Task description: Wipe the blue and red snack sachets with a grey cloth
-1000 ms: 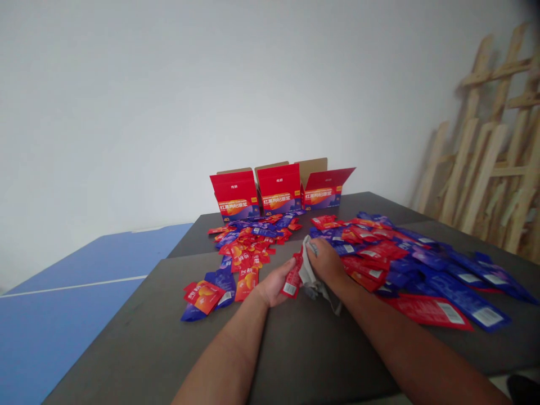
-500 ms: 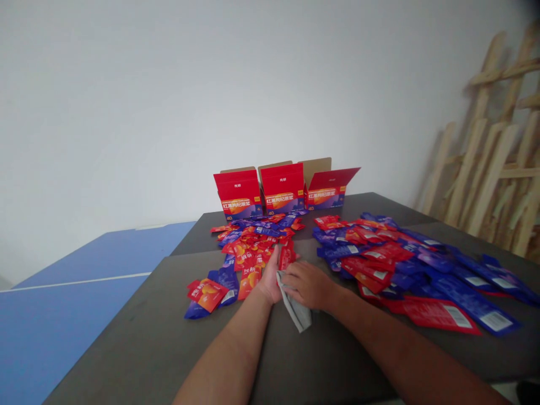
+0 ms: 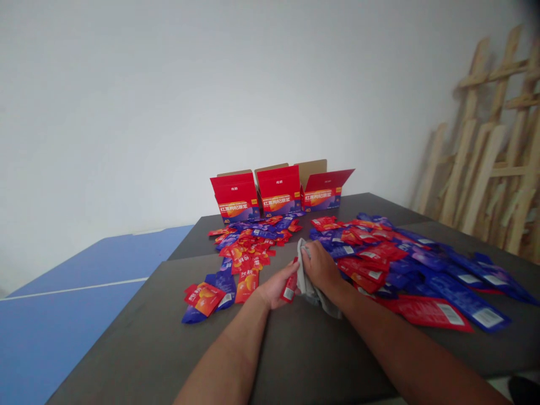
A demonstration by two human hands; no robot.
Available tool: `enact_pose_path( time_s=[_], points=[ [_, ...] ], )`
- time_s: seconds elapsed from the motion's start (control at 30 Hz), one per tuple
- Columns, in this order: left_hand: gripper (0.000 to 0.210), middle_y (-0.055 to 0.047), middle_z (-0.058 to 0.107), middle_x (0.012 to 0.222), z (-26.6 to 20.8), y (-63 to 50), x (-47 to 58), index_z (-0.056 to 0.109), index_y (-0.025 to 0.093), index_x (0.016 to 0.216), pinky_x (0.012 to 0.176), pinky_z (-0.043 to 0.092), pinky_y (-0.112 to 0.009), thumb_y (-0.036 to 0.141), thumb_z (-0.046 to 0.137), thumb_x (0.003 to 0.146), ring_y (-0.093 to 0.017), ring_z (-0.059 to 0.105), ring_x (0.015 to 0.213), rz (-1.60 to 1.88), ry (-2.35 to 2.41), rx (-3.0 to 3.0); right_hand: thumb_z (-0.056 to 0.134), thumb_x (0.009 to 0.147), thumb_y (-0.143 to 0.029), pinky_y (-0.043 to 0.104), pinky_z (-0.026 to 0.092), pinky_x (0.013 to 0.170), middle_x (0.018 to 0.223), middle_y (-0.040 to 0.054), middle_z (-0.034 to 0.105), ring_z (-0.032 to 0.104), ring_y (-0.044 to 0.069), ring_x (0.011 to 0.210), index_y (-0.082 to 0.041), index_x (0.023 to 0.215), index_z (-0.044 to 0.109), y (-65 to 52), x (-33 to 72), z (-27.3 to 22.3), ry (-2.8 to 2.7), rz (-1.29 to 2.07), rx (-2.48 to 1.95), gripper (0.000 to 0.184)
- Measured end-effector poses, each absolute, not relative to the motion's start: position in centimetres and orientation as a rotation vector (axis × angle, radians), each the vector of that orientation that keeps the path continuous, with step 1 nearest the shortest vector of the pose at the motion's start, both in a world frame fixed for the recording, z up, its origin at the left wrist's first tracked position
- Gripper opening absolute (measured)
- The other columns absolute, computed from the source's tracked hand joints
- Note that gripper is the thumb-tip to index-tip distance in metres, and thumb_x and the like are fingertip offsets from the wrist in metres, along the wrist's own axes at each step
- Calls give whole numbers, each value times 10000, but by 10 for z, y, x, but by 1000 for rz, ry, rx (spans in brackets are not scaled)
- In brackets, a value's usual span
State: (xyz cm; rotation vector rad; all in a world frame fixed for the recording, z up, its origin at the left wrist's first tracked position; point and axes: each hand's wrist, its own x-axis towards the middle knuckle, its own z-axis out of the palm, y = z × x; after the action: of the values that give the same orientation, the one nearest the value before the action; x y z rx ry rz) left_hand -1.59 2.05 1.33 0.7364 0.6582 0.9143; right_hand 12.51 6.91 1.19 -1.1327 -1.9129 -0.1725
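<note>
My left hand [image 3: 275, 288] is closed on a red sachet [image 3: 289, 288], with its barcode end hanging down below the fingers. Just right of it, my right hand [image 3: 321, 266] grips a grey cloth [image 3: 307, 286], whose loose part trails down under the wrist. The cloth is against the upper part of the sachet or very close to it; I cannot tell which. To the left lies a heap of red and blue sachets [image 3: 244, 263]. A larger pile of red and blue sachets [image 3: 379, 253] spreads out to the right of my right hand.
Three open red and blue cartons [image 3: 278, 201] stand in a row at the back of the dark table [image 3: 139, 337]. A blue table with a white line [image 3: 97, 264] adjoins on the left. Wooden easel-like frames [image 3: 485, 163] lean against the wall at right.
My right hand has moved up and a little right with the cloth, which is now bunched higher. The red sachet has swung so that its barcode end points downward.
</note>
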Motion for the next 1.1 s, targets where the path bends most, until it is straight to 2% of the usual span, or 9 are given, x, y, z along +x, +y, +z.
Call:
enact_pose_path(
  time_s=[0.1, 0.17, 0.37, 0.43, 0.57, 0.67, 0.8, 0.93, 1.1],
  points=[
    [264, -24, 653, 665, 14, 22, -20, 650, 146, 918, 472, 355, -197, 373, 647, 781, -98, 545, 503, 905, 674, 709, 361, 949, -253, 305, 423, 740, 903, 89, 569, 544, 206, 851, -166, 942, 534, 79, 131, 8, -1880, -163, -1226, 194],
    [271, -39, 665, 713, 17, 24, -24, 650, 139, 929, 483, 378, -200, 373, 627, 794, -100, 552, 527, 901, 646, 662, 355, 950, -262, 306, 422, 736, 900, 87, 567, 545, 206, 850, -172, 933, 529, 85, 135, 6, -1863, -144, -1285, 197],
    [427, -113, 675, 874, 22, 36, -37, 637, 123, 935, 462, 407, -232, 510, 519, 799, -135, 565, 588, 1121, 477, 433, 361, 935, -285, 330, 439, 768, 919, 99, 565, 547, 223, 890, -176, 950, 510, 88, 141, 6, -1816, -86, -1227, 186],
    [352, -120, 673, 939, 20, 40, -39, 632, 117, 946, 486, 434, -244, 415, 509, 803, -138, 577, 615, 1234, 435, 392, 380, 912, -276, 338, 448, 782, 928, 102, 563, 547, 229, 911, -182, 952, 492, 85, 140, 6, -1816, -75, -1154, 152],
    [201, -90, 681, 875, 16, 46, -41, 625, 95, 951, 631, 509, -244, 158, 544, 778, -133, 624, 678, 1359, 485, 366, 410, 824, -201, 358, 465, 784, 937, 99, 546, 543, 236, 904, -189, 1016, 433, 77, 138, 7, -1795, -66, -1060, 194],
    [193, -85, 691, 886, 14, 50, -42, 619, 97, 969, 788, 522, -270, 112, 566, 784, -153, 657, 787, 1454, 531, 325, 398, 780, -160, 389, 476, 783, 936, 102, 516, 535, 240, 877, -179, 1055, 389, 71, 138, 8, -1767, -65, -1010, 276],
    [200, -83, 696, 908, 14, 52, -41, 622, 110, 1001, 826, 518, -287, 181, 567, 822, -161, 664, 809, 1464, 522, 335, 408, 797, -138, 433, 480, 827, 976, 109, 478, 517, 245, 935, -176, 1067, 384, 66, 136, 12, -1763, -91, -853, 273],
    [340, -101, 687, 966, 17, 46, -30, 609, 130, 1118, 818, 516, -335, 335, 546, 854, -202, 660, 856, 1324, 455, 482, 462, 867, -160, 414, 470, 899, 1035, 105, 492, 504, 228, 1020, -186, 1069, 470, 61, 132, 11, -1994, -98, -632, 204],
    [457, -83, 674, 930, 19, 40, -23, 581, 166, 1188, 760, 512, -333, 475, 524, 856, -185, 648, 765, 1200, 452, 532, 500, 895, -202, 391, 462, 911, 1098, 88, 553, 524, 210, 1024, -200, 1063, 576, 56, 123, 10, -2278, -94, -494, 184]
  ],
)
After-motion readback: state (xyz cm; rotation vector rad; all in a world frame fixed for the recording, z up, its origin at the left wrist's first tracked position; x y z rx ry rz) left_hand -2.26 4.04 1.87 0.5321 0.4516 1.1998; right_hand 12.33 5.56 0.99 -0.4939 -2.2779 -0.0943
